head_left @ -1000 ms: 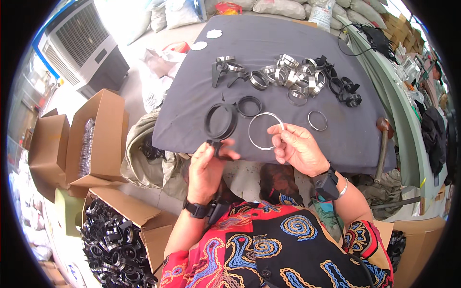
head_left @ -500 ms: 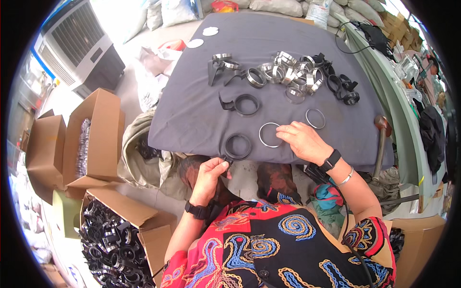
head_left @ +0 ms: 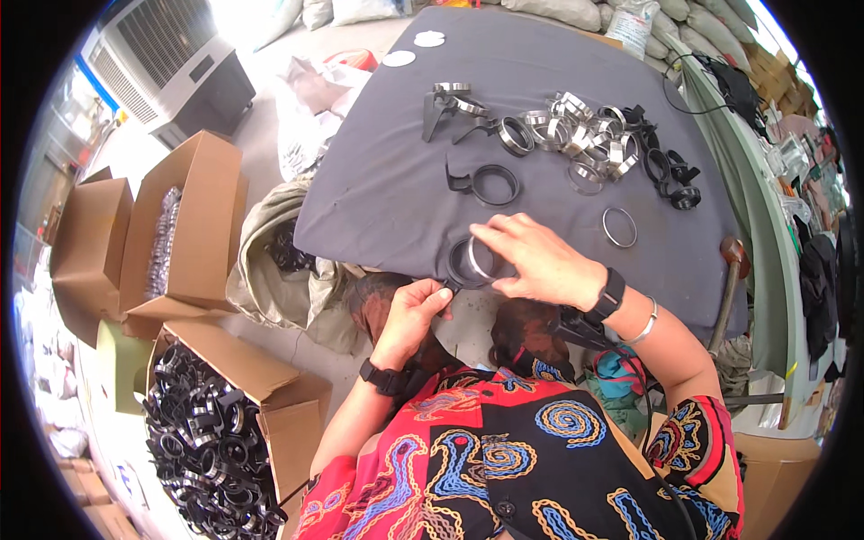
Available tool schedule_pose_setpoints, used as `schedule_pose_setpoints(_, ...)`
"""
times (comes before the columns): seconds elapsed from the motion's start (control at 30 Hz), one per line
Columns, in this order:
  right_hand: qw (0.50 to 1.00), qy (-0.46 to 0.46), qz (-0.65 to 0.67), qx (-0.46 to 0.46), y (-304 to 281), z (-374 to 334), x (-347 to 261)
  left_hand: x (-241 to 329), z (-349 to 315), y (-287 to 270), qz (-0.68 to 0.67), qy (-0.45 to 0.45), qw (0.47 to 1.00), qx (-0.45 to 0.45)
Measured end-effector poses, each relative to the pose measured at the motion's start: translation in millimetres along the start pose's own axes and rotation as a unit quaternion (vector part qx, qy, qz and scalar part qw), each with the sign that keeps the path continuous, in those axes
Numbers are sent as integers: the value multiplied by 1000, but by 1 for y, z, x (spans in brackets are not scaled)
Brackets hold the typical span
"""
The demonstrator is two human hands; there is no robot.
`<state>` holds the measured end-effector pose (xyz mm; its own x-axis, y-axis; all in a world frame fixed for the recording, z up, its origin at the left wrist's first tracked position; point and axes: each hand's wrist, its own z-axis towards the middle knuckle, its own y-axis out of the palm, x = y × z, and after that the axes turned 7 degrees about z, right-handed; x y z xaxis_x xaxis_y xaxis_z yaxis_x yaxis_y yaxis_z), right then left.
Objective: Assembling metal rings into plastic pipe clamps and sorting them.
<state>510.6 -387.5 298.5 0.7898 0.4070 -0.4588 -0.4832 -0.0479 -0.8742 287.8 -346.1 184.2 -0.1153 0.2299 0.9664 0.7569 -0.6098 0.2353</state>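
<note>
My left hand (head_left: pixel 410 317) is closed, with thumb and fingers pinching the tab of a black plastic ring (head_left: pixel 454 263) at the table's near edge. My right hand (head_left: pixel 547 263) grips a thin silver metal ring (head_left: pixel 476 259), tilted against the black ring's right side; whether it sits inside the black ring I cannot tell. Another silver ring (head_left: pixel 619 228) lies flat to the right. Farther back is a black ring with a bracket-like arm (head_left: pixel 495 185). A pile of shiny metal rings (head_left: pixel 585 135) lies beyond, with several black ring parts (head_left: pixel 675 175) beside it.
A hammer (head_left: pixel 731 279) rests at the table's right edge. Two white discs (head_left: pixel 400 58) lie at the far left of the grey-covered table (head_left: pixel 378 189). An open carton of black ring parts (head_left: pixel 211 450) and another carton (head_left: pixel 207 207) stand on the left, near a cloth sack (head_left: pixel 270 288).
My right hand has moved left, bringing the silver ring from beside the black ring up against it. My left hand keeps its pinch. The whole view has shifted slightly.
</note>
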Motion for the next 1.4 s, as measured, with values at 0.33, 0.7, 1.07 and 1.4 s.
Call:
schedule_pose_setpoints(0.33, 987, -1, -68, -146, 12, 33, -12, 0, 1, -3, 6, -10, 1000, -21)
schedule_pose_setpoints(0.7, 984, 2, -122, -127, 20, 35, -17, 3, 1, -5, 33, -23, 999, -6)
schedule_pose_setpoints(1.07, 981, 20, -129, -144, 17, 29, -20, 0, 5, -5, -4, -21, 1000, -18)
schedule_pose_setpoints(1.4, 995, 25, -64, -70, 60, 55, -9, 3, 4, -3, 16, -15, 1000, -6)
